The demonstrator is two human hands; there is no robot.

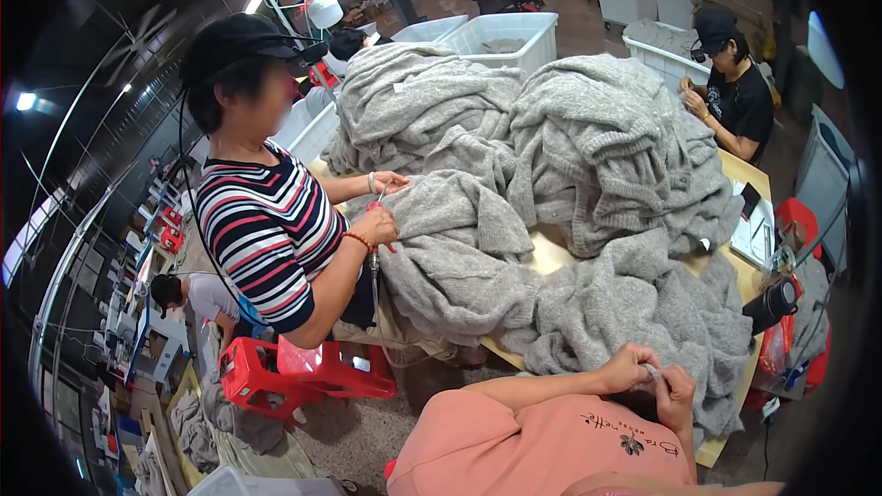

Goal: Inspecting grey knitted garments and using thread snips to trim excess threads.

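Both hands were pinched on the grey knit's edge at the near side of the worktop (pixel 551 257): left hand (pixel 628 369) and right hand (pixel 676 395) closed on grey knit (pixel 643 312). The heaped pile might slide off, dragging the fabric from their grip.

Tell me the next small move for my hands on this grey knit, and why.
Probably draw the pinched bit a little toward you. Both the left hand and right hand are closed on one small spot at the near edge of the grey knit, whose bulk lies heaped on the table.
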